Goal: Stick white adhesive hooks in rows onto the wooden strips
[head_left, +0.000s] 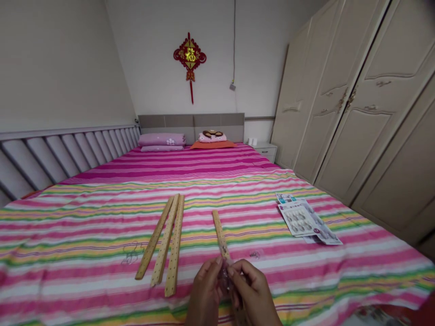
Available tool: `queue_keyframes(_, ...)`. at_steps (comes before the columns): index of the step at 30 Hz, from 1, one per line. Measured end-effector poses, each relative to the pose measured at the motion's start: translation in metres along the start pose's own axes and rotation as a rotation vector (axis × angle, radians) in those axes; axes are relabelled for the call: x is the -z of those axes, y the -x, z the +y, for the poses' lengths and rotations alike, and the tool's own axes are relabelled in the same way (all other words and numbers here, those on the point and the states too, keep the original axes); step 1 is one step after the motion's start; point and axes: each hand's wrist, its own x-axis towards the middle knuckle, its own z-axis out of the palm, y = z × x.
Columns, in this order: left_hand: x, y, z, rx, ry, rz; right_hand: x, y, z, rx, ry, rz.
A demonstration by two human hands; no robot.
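Striped bedspread (102, 217) bears four strips (166, 240); two hands (207, 280) (252, 285) pinch one packet (224, 277)

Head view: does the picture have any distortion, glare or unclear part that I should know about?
Head view: the wardrobe leans outward, likely wide-angle distortion; the wall ornament shines at its golden centre; the clear plastic between the left hand and the right hand looks blurry, its details hard to tell.

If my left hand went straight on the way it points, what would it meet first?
Your left hand would meet the clear plastic packet it pinches first, then probably the wooden strip beyond; depth is unclear.
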Motion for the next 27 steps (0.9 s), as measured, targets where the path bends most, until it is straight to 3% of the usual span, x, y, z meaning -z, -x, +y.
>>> queue_keyframes(27,0.012,0.001,0.001,-0.027,0.043,-0.015,-0.003,-0.003,0.011,0.020,0.021,-0.020)
